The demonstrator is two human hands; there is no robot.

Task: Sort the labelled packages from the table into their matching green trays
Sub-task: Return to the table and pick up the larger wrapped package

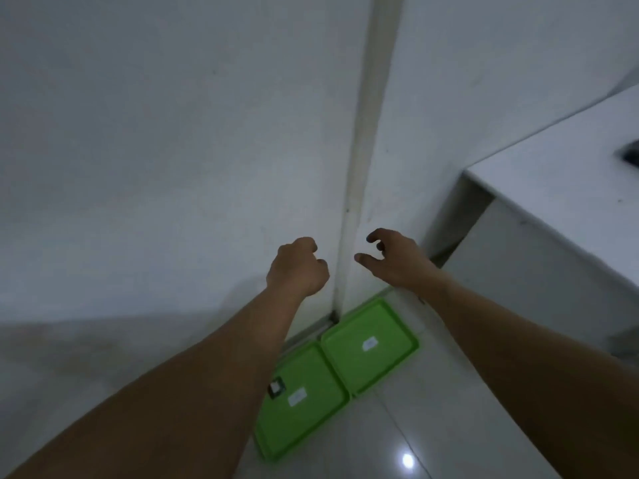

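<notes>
Two green trays lie side by side on the tiled floor against the wall. The nearer tray (311, 420) carries a white label and a small dark package (276, 387) near its left edge. The farther tray (387, 361) holds only a white label. Both my arms reach forward above the trays. My left hand (299, 267) is curled into a loose fist with nothing in it. My right hand (390, 259) hangs with fingers bent and apart, empty. A white table (570, 188) stands at the right, with a dark object (631, 155) at the frame's edge.
A white wall fills the view ahead, with a vertical white conduit (363, 167) running down to the floor beside the trays. The glossy floor tiles (432, 426) reflect a ceiling light. The table's side panel stands close to the farther tray.
</notes>
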